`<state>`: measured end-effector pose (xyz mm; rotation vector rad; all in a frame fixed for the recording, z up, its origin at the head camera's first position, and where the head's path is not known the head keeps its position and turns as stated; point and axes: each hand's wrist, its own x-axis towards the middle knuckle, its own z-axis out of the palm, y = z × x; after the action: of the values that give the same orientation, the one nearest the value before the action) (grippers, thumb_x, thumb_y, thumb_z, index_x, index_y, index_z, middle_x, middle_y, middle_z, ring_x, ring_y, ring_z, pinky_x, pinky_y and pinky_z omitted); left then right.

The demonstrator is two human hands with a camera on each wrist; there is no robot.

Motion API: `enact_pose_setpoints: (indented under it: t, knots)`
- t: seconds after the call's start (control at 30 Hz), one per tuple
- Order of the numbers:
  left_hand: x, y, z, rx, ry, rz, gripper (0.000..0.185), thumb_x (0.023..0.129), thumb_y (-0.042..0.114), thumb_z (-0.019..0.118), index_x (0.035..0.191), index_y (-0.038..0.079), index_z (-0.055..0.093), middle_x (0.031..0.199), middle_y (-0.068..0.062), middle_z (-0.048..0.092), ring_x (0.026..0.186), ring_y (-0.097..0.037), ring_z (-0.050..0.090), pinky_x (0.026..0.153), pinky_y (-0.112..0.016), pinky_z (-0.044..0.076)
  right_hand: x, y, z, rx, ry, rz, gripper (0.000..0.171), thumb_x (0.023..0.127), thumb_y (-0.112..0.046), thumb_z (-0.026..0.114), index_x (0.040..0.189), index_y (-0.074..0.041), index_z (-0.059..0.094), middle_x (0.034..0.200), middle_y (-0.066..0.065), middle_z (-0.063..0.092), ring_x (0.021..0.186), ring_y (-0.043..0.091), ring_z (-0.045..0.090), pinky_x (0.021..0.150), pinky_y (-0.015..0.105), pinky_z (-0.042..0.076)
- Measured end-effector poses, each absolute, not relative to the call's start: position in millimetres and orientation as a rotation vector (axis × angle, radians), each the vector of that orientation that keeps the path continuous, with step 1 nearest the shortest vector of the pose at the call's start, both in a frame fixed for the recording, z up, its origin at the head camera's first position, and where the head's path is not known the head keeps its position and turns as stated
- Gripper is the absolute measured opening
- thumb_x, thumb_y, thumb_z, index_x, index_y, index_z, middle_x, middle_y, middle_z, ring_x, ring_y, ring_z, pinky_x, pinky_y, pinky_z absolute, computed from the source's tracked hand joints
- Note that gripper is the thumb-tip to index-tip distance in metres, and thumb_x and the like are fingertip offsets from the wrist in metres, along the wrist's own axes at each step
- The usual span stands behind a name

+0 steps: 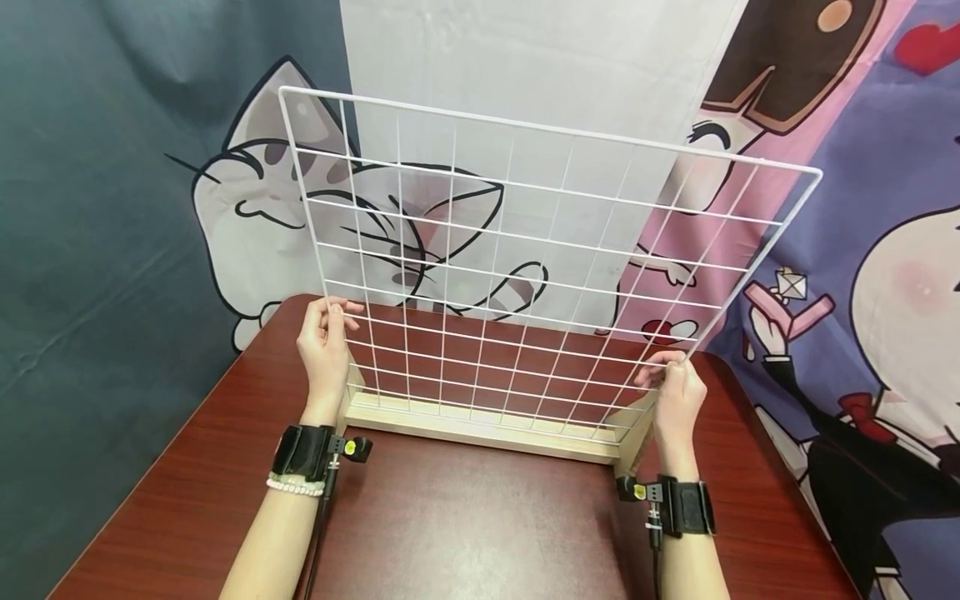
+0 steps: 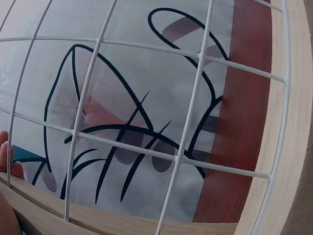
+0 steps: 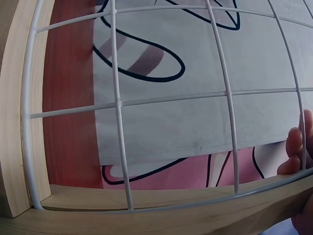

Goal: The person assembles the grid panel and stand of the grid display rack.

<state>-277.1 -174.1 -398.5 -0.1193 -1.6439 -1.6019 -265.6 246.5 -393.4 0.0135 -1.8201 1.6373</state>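
Head view: over on the left, the left hand (image 1: 324,346) is pinching the left edge wire of the white wire grid panel (image 1: 525,275), fingers curled round it just above the wooden base (image 1: 480,429). The panel is standing upright and leaning slightly away, its bottom edge sitting in or against that pale wooden base on the reddish-brown tabletop (image 1: 465,533); whether it is fully seated I cannot tell. Moving across the middle, the cartoon cat backdrop (image 1: 247,208) is showing through the squares. On the right, the right hand (image 1: 675,392) is gripping the right edge wire low down, fingers wrapped round it beside the base's wooden upright (image 1: 637,429). The left wrist view is showing only a fingertip at the frame edge; the right wrist view is catching fingers (image 3: 296,149) curling on the wire.

To do this well, I'd judge both hands should be keeping level and pressing evenly, so the bottom wire stays parallel to the base and neither corner is riding up or twisting. No containers are in sight here.
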Motion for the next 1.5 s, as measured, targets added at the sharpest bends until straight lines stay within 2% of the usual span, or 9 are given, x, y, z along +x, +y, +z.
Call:
enact_pose_setpoints:
  t: [0.1, 0.2, 0.43, 0.53, 0.77, 0.97, 1.17, 1.33, 1.5]
  knots:
    - [-277.4, -173.7, -396.8, -0.124, -1.640, -1.594, 0.027, 0.101, 0.010, 0.044, 0.105, -0.014, 0.055, 0.085, 0.009, 0.070, 0.069, -0.015, 0.059, 0.060, -0.016, 0.040, -261.3, 242.5, -386.2, 0.013, -1.827, 1.622, 0.032, 0.092, 0.003, 0.028, 0.080, 0.014, 0.055, 0.052, -0.008, 0.060, 0.045, 0.003, 0.055, 0.048, 0.016, 0.046]
    - [-277.0, -172.9, -395.5, -0.117, -1.632, -1.597, 0.020, 0.101, 0.008, 0.044, 0.099, -0.005, 0.060, 0.079, 0.004, 0.070, 0.066, -0.015, 0.059, 0.062, -0.016, 0.043, -260.2, 241.4, -383.7, 0.011, -1.826, 1.622, 0.031, 0.092, 0.003, 0.028, 0.081, 0.017, 0.054, 0.051, -0.008, 0.060, 0.044, 0.003, 0.054, 0.047, 0.016, 0.045]
    - [-280.1, -173.4, -408.1, -0.057, -1.639, -1.592, 0.017, 0.101, 0.010, 0.046, 0.096, 0.006, 0.062, 0.065, 0.002, 0.063, 0.061, -0.018, 0.056, 0.059, -0.019, 0.044, -269.1, 253.6, -402.3, -0.014, -1.825, 1.643, 0.034, 0.094, -0.001, 0.028, 0.074, -0.003, 0.056, 0.050, -0.011, 0.059, 0.044, 0.001, 0.055, 0.047, 0.015, 0.046]
    - [-288.4, -176.2, -422.5, -0.032, -1.639, -1.571, 0.016, 0.101, 0.011, 0.047, 0.094, 0.013, 0.062, 0.064, 0.000, 0.062, 0.060, -0.016, 0.055, 0.057, -0.018, 0.043, -266.8, 254.4, -405.7, -0.023, -1.835, 1.633, 0.033, 0.094, -0.001, 0.028, 0.074, -0.005, 0.055, 0.050, -0.012, 0.058, 0.044, 0.000, 0.055, 0.048, 0.014, 0.045]
    - [-300.2, -178.4, -439.3, -0.048, -1.624, -1.512, 0.021, 0.100, 0.012, 0.049, 0.097, -0.004, 0.062, 0.063, -0.006, 0.062, 0.057, -0.016, 0.053, 0.055, -0.015, 0.040, -265.2, 257.3, -411.7, 0.025, -1.769, 1.683, 0.031, 0.094, 0.000, 0.029, 0.074, 0.000, 0.053, 0.049, -0.008, 0.056, 0.043, 0.004, 0.054, 0.048, 0.016, 0.045]
    - [-304.6, -179.1, -437.7, -0.097, -1.555, -1.523, 0.020, 0.099, 0.012, 0.051, 0.093, -0.004, 0.062, 0.060, 0.004, 0.060, 0.054, -0.018, 0.050, 0.052, -0.014, 0.040, -267.4, 256.9, -413.6, 0.119, -1.643, 1.777, 0.031, 0.093, 0.002, 0.031, 0.071, -0.005, 0.052, 0.047, -0.005, 0.055, 0.041, 0.007, 0.051, 0.044, 0.018, 0.043]
    - [-309.6, -176.8, -428.8, -0.133, -1.527, -1.563, 0.019, 0.099, 0.009, 0.051, 0.089, -0.004, 0.061, 0.062, -0.017, 0.057, 0.056, -0.007, 0.052, 0.055, -0.017, 0.042, -272.9, 256.4, -413.9, 0.128, -1.589, 1.793, 0.031, 0.091, 0.003, 0.031, 0.070, -0.007, 0.053, 0.046, -0.004, 0.053, 0.040, 0.007, 0.050, 0.042, 0.019, 0.043]
    - [-307.0, -170.6, -416.5, -0.134, -1.501, -1.600, 0.016, 0.098, 0.006, 0.051, 0.087, 0.004, 0.063, 0.061, -0.016, 0.057, 0.057, 0.001, 0.051, 0.057, -0.015, 0.042, -279.2, 258.3, -412.6, 0.142, -1.588, 1.791, 0.031, 0.092, 0.003, 0.032, 0.070, -0.006, 0.053, 0.045, -0.003, 0.053, 0.038, 0.007, 0.051, 0.041, 0.020, 0.044]
    - [-314.6, -165.3, -415.4, -0.149, -1.490, -1.620, 0.016, 0.098, 0.005, 0.050, 0.088, 0.003, 0.062, 0.062, -0.016, 0.057, 0.057, -0.001, 0.052, 0.057, -0.019, 0.043, -289.4, 264.6, -409.5, 0.153, -1.591, 1.783, 0.032, 0.092, 0.003, 0.032, 0.069, -0.006, 0.053, 0.044, -0.004, 0.052, 0.037, 0.006, 0.050, 0.040, 0.018, 0.043]
